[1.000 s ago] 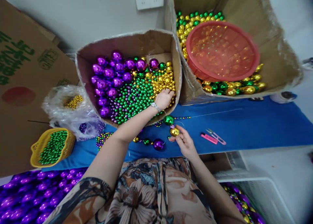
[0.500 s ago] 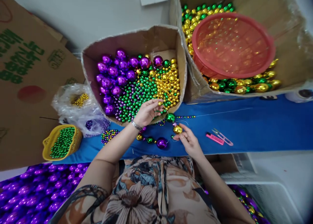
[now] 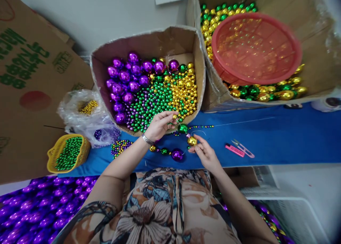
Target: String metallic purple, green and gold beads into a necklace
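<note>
My left hand point(image 3: 160, 125) pinches a small gold bead point(image 3: 174, 117) at the front rim of a cardboard box point(image 3: 200, 95). From there a thin string runs to a large green bead point(image 3: 182, 128), a small pink bead and a large gold bead point(image 3: 192, 141). My right hand point(image 3: 205, 151) has its thumb and fingers closed on that large gold bead. Below, on the blue cloth, lies more of the strand, with a big purple bead point(image 3: 177, 154), a green bead point(image 3: 164, 151) and a gold bead point(image 3: 152, 148).
Purple, green and gold beads fill the box. At right, a red basket point(image 3: 257, 80) sits on beads in another box. Pink-handled snips point(image 3: 243, 148) and a pink cutter point(image 3: 234, 150) lie on the blue cloth point(image 3: 293, 137). A yellow basket point(image 3: 84, 151) holds green beads.
The large green and gold beads have shifted slightly left relative to my right hand. My left hand still pinches the small gold bead. The whole view has moved a little.
</note>
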The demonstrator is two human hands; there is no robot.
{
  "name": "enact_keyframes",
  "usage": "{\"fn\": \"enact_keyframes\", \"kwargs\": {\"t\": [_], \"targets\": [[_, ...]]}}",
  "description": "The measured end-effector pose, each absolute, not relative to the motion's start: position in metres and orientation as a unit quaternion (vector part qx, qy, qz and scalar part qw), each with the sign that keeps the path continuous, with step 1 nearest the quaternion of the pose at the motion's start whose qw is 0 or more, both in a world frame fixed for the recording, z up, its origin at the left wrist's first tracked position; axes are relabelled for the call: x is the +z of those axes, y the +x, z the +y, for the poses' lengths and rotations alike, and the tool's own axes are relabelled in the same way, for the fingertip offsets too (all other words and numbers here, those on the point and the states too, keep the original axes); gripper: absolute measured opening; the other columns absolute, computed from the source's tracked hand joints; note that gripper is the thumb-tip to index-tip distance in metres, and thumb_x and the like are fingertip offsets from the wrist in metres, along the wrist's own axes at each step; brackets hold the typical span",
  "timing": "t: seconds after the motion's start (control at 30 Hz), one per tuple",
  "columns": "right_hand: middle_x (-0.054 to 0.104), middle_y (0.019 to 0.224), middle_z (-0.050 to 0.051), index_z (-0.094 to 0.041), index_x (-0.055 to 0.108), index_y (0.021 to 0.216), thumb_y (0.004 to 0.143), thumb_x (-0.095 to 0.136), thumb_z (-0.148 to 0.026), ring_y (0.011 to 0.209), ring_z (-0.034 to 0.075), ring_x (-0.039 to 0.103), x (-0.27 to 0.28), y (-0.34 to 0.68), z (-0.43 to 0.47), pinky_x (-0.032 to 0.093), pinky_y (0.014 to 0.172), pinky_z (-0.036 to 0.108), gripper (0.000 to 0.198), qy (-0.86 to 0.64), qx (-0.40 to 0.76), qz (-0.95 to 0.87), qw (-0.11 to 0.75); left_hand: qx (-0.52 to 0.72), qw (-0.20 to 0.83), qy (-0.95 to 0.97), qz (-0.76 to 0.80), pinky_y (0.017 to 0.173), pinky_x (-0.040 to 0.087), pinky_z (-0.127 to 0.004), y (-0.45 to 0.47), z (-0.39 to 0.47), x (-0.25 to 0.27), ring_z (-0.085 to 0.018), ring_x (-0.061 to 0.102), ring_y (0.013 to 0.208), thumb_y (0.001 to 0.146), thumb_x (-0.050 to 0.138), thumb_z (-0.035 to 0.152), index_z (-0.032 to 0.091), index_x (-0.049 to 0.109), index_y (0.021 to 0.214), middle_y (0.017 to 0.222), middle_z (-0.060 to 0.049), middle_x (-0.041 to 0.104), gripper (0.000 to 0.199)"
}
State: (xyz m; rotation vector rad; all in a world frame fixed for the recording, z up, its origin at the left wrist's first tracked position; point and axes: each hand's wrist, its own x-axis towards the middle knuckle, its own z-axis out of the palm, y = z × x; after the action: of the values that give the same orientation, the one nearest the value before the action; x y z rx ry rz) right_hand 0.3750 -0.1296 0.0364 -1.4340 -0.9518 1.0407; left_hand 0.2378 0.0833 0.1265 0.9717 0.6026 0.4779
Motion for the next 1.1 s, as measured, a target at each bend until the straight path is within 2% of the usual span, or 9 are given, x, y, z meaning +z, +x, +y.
{"fn": "enact_keyframes", "kwargs": {"t": [0.1,0.27,0.37,0.57,0.67,0.77,0.87,1.0,1.1], "targets": [[0.072,0.093,0.003,-0.026,0.038,0.145,0.097,0.047,-0.04,0.089,0.017,0.07,0.04,0.374,-0.13,0.056,0.086,0.035,0.05,-0.625,0.42,-0.414,0.512,0.234,0.766,0.529,0.279,0.06,0.051,-0.02,0.234,0.084,0.127,-0.01,0.064,0.073,0.079,0.074,0.038,0.02,0.073,0.101,0.084,-0.003,0.068,0.028],[0.072,0.097,0.004,-0.025,0.036,0.145,0.098,0.04,-0.035,0.091,0.017,0.071,0.042,0.37,-0.127,0.055,0.087,0.033,0.048,-0.679,0.369,-0.43,0.467,0.22,0.61,0.715,0.261,0.065,0.052,-0.021,0.227,0.082,0.125,-0.011,0.064,0.077,0.078,0.074,0.034,0.018,0.072,0.101,0.092,-0.005,0.07,0.028],[0.073,0.1,0.005,-0.023,0.031,0.148,0.097,0.038,-0.029,0.093,0.018,0.071,0.038,0.367,-0.124,0.055,0.087,0.035,0.052,-0.693,0.378,-0.433,0.436,0.199,0.586,0.742,0.259,0.067,0.052,-0.022,0.228,0.076,0.118,-0.013,0.065,0.077,0.078,0.074,0.035,0.015,0.071,0.095,0.091,-0.006,0.071,0.026],[0.073,0.087,0.001,-0.021,0.026,0.151,0.089,0.041,-0.018,0.083,0.019,0.071,0.032,0.367,-0.126,0.055,0.083,0.035,0.064,-0.723,0.369,-0.461,0.358,0.203,0.558,0.767,0.243,0.075,0.053,-0.027,0.23,0.066,0.11,-0.016,0.068,0.081,0.081,0.072,0.038,0.018,0.072,0.083,0.088,-0.006,0.074,0.02],[0.072,0.106,0.006,-0.023,0.035,0.148,0.087,0.044,-0.017,0.087,0.022,0.071,0.035,0.378,-0.132,0.056,0.084,0.037,0.062,-0.753,0.301,-0.494,0.314,0.227,0.509,0.8,0.221,0.079,0.052,-0.027,0.228,0.066,0.123,-0.016,0.068,0.086,0.082,0.071,0.036,0.019,0.072,0.081,0.091,-0.006,0.074,0.017],[0.069,0.117,0.007,-0.027,0.047,0.141,0.087,0.046,-0.018,0.097,0.025,0.069,0.047,0.392,-0.133,0.056,0.086,0.04,0.055,-0.777,0.224,-0.518,0.281,0.236,0.465,0.828,0.206,0.072,0.051,-0.025,0.229,0.068,0.146,-0.014,0.067,0.079,0.085,0.068,0.034,0.018,0.07,0.083,0.085,-0.005,0.074,0.017],[0.069,0.117,0.006,-0.027,0.056,0.133,0.093,0.044,-0.024,0.103,0.024,0.067,0.072,0.401,-0.122,0.055,0.09,0.039,0.042,-0.753,0.198,-0.539,0.322,0.262,0.448,0.83,0.202,0.062,0.047,-0.023,0.235,0.069,0.166,-0.011,0.064,0.067,0.087,0.066,0.033,0.017,0.069,0.083,0.077,-0.003,0.071,0.017],[0.066,0.122,0.005,-0.026,0.055,0.133,0.099,0.041,-0.036,0.102,0.018,0.067,0.099,0.398,-0.098,0.055,0.089,0.034,0.038,-0.69,0.21,-0.565,0.401,0.295,0.482,0.801,0.198,0.06,0.046,-0.022,0.251,0.069,0.182,-0.01,0.062,0.065,0.087,0.067,0.032,0.016,0.066,0.082,0.075,-0.002,0.069,0.017],[0.071,0.106,0.005,-0.024,0.064,0.119,0.1,0.04,-0.038,0.09,0.016,0.069,0.103,0.397,-0.09,0.056,0.082,0.03,0.034,-0.682,0.209,-0.562,0.418,0.325,0.526,0.759,0.205,0.059,0.047,-0.022,0.26,0.067,0.187,-0.01,0.061,0.063,0.086,0.067,0.034,0.015,0.063,0.081,0.072,-0.002,0.066,0.02]]}}
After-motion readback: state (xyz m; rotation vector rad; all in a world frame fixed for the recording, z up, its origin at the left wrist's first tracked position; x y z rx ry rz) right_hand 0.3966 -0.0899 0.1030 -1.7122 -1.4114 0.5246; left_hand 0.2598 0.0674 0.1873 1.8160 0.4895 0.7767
